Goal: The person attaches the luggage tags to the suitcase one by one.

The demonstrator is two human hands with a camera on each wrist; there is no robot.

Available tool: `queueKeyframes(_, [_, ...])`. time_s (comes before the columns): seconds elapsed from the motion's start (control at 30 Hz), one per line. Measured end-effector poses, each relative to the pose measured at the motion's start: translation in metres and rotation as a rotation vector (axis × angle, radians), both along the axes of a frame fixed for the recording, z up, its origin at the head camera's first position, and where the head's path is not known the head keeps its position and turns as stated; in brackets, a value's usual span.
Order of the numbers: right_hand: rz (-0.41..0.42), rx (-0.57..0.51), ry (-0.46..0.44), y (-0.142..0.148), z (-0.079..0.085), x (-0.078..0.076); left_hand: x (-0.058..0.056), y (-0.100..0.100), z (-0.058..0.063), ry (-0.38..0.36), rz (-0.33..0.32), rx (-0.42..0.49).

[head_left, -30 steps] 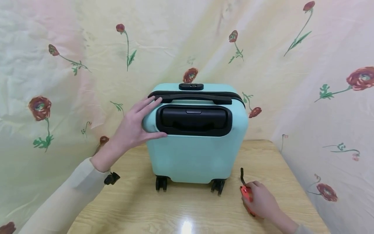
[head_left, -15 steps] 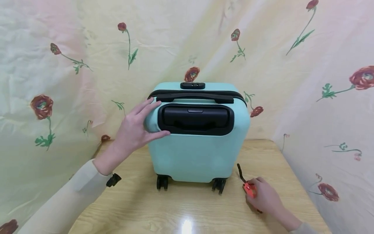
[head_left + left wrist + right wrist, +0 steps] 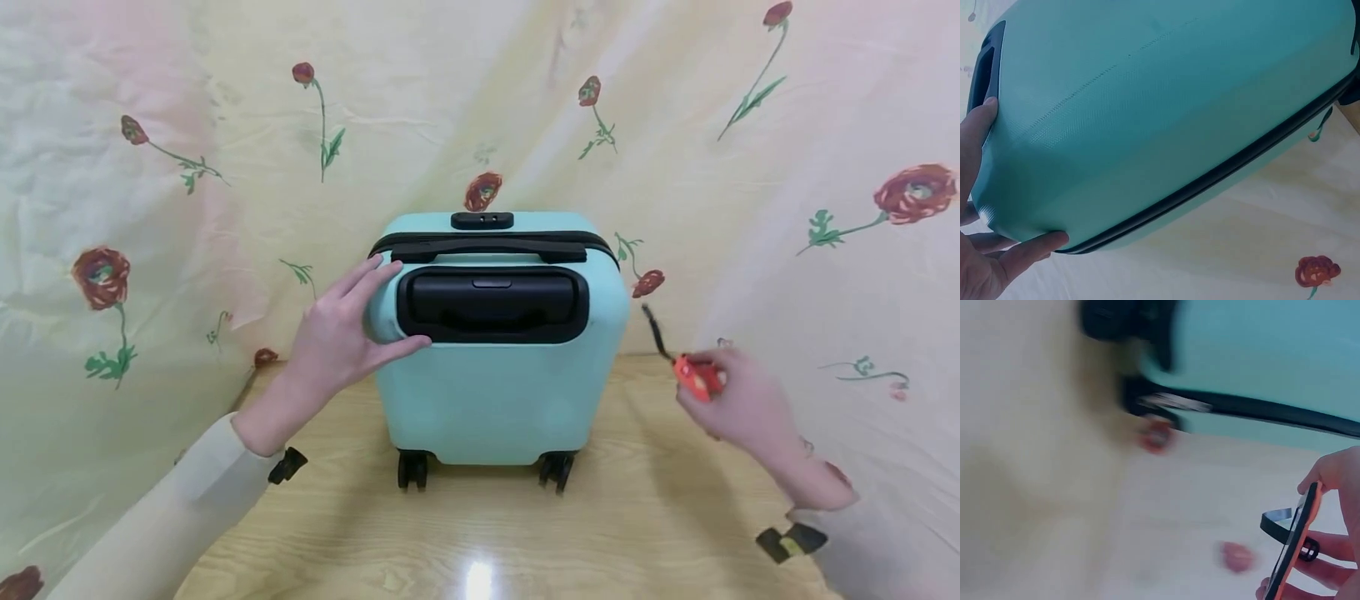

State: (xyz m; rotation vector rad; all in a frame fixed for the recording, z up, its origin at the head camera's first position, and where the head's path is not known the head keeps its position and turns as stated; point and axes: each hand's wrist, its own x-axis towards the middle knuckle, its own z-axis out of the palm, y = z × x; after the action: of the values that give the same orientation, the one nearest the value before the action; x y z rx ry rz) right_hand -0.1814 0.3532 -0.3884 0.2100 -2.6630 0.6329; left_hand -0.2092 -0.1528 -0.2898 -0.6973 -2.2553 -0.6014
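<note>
An upright mint-green suitcase [image 3: 487, 400] faces me, with a black top handle [image 3: 487, 247] and a recessed black pull handle [image 3: 492, 304]. My left hand [image 3: 330, 337] rests on its upper left corner, fingers fairly straight near the zipper and thumb across the front. In the left wrist view, that thumb [image 3: 985, 115] touches the edge of the black recess. To the right of the suitcase, my right hand [image 3: 738, 400] pinches a flat red luggage tag [image 3: 696, 377] above the table. Its black strap [image 3: 657, 332] sticks up toward the suitcase; in the right wrist view it forms a loop.
The suitcase stands on black wheels [image 3: 557, 471] on a wood-grain table [image 3: 480, 533]. A black combination lock [image 3: 482, 221] sits on its top. Cream cloth with red flowers [image 3: 420, 108] hangs behind and along both sides.
My right hand has lifted the luggage tag off the table, moving it up and slightly right. The left hand stays on the suitcase corner.
</note>
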Motion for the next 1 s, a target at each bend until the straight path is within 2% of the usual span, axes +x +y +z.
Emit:
queueKeyframes(0.1, [0.029, 0.020, 0.188, 0.000, 0.044, -0.007, -0.003, -0.001, 0.001, -0.014, 0.003, -0.012])
queueKeyframes(0.2, [0.063, 0.015, 0.308, -0.007, 0.085, -0.010, -0.007, -0.002, 0.003, -0.031, 0.003, -0.031])
queueKeyframes(0.33, [0.145, -0.012, 0.342, -0.022, 0.136, -0.007, -0.010, -0.003, 0.009, -0.046, 0.027, -0.082])
queueKeyframes(0.47, [0.240, 0.018, 0.349, -0.042, 0.172, -0.002, -0.010, -0.003, 0.016, -0.038, 0.047, -0.120])
queueKeyframes(0.6, [0.356, 0.077, 0.273, -0.066, 0.198, 0.007, -0.011, -0.003, 0.030, -0.061, 0.022, -0.099])
queueKeyframes(0.77, [0.501, 0.130, 0.100, -0.097, 0.225, 0.016, -0.019, 0.001, 0.058, -0.132, -0.038, -0.056])
queueKeyframes(0.87, [0.510, 0.161, -0.003, -0.114, 0.237, 0.017, -0.026, 0.005, 0.073, -0.166, -0.073, -0.038])
queueKeyframes(1.0, [0.453, 0.192, -0.174, -0.131, 0.250, 0.012, -0.031, 0.016, 0.084, -0.192, -0.096, -0.055])
